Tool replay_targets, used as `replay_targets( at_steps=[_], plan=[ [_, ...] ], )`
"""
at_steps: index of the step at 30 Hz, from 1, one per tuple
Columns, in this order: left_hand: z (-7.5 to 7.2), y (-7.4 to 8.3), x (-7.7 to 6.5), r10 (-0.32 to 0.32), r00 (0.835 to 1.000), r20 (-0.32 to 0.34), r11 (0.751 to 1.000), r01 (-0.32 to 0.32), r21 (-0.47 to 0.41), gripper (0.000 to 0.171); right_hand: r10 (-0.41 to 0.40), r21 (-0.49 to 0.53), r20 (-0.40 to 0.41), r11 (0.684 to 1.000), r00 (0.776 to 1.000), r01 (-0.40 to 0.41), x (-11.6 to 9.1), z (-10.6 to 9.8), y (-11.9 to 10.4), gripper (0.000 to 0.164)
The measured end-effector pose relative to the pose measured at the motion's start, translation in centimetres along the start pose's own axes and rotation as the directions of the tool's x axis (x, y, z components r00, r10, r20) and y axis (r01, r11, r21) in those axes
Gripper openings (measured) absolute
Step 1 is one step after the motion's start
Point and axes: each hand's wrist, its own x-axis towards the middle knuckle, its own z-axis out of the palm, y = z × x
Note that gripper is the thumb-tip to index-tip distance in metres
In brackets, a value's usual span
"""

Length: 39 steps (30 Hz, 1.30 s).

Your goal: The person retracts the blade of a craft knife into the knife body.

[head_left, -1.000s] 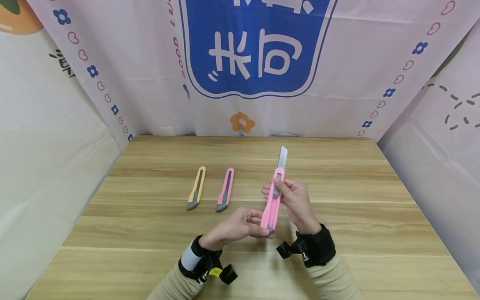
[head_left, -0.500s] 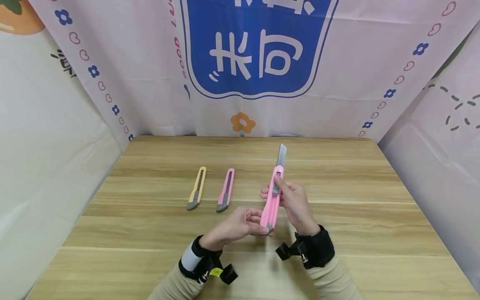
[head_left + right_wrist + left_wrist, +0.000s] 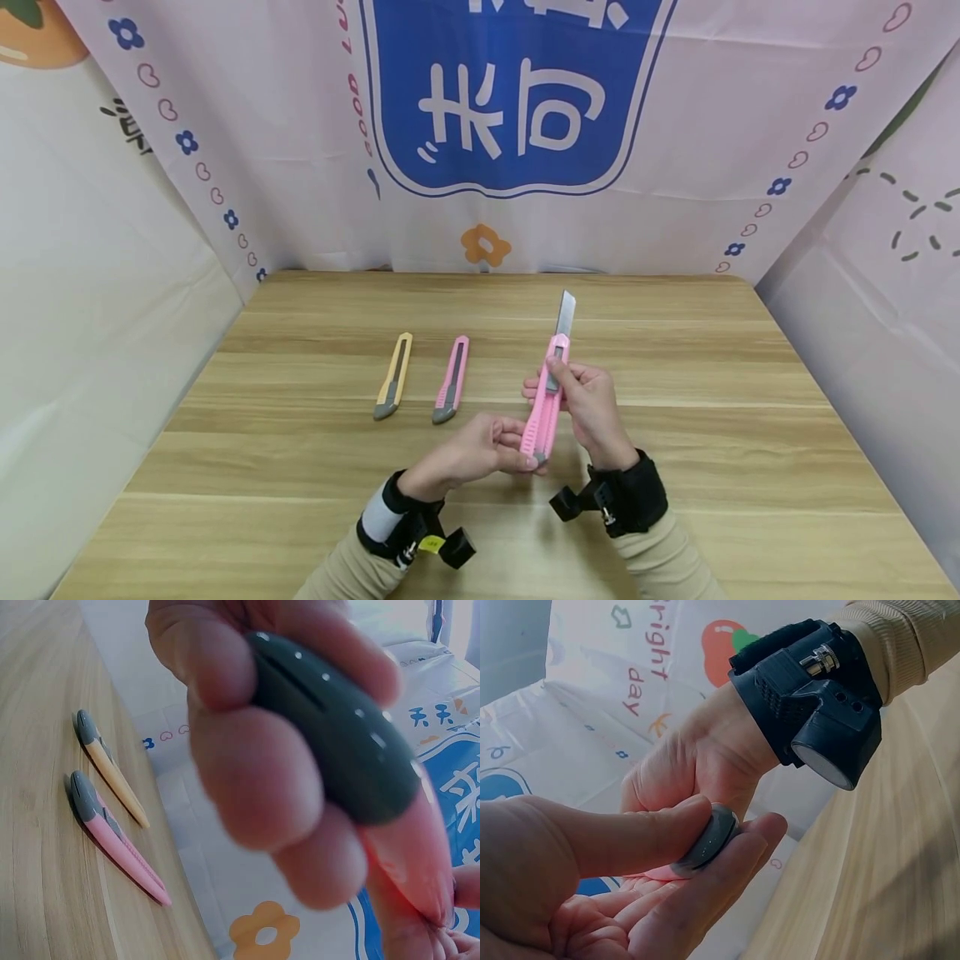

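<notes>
Both hands hold a pink box cutter (image 3: pixel 542 421) above the table, its steel blade (image 3: pixel 566 313) extended and pointing away from the person. The left hand (image 3: pixel 476 450) pinches the grey end cap (image 3: pixel 711 840) between thumb and fingers. Higher on the handle, the right hand (image 3: pixel 594 408) grips the body with its thumb on the grey slider (image 3: pixel 552 382). In the right wrist view the cap (image 3: pixel 337 735) fills the foreground. To the left lie a second pink box cutter (image 3: pixel 450 380) and a yellow box cutter (image 3: pixel 393 377), no blade showing on either.
The wooden table (image 3: pixel 262 467) ends at the back against a printed cloth (image 3: pixel 300 217) with a blue sign. Pale cloth panels flank both sides. Each wrist carries a strapped black camera, the left (image 3: pixel 456 548) and right (image 3: pixel 566 503) ones hanging low over the table.
The held box cutter and right hand shift slightly up, then back down, with both grips unchanged. The two box cutters on the table stay where they were.
</notes>
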Motion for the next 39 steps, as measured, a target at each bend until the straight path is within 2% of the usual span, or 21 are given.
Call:
replay_targets(
  at_steps=[10, 16, 25, 34, 39],
  plan=[
    [-0.05, 0.02, -0.02, 0.003, 1.000, 0.002, 1.000, -0.003, -0.001, 0.036, 0.011, -0.007, -0.005, 1.000, 1.000, -0.011, 0.07, 0.06, -0.05, 0.023],
    [-0.09, -0.12, 0.01, -0.013, 1.000, 0.000, 1.000, 0.013, -0.012, 0.036, 0.022, -0.017, -0.008, 1.000, 1.000, -0.022, -0.02, 0.15, 0.10, 0.036],
    [0.10, -0.26, 0.13, -0.019, 1.000, -0.003, 0.999, 0.019, -0.032, 0.035, 0.034, -0.019, -0.004, 0.999, 0.999, -0.034, -0.11, -0.01, 0.17, 0.031],
    [-0.14, -0.39, 0.16, -0.009, 1.000, -0.001, 0.999, 0.009, -0.035, 0.037, 0.073, -0.034, 0.022, 0.997, 0.997, -0.072, -0.10, -0.02, -0.09, 0.037],
    [-0.12, -0.30, 0.27, -0.003, 1.000, -0.019, 0.998, 0.002, -0.067, 0.037, 0.070, -0.023, 0.017, 0.997, 0.997, -0.070, -0.03, -0.08, -0.16, 0.037]
  ],
)
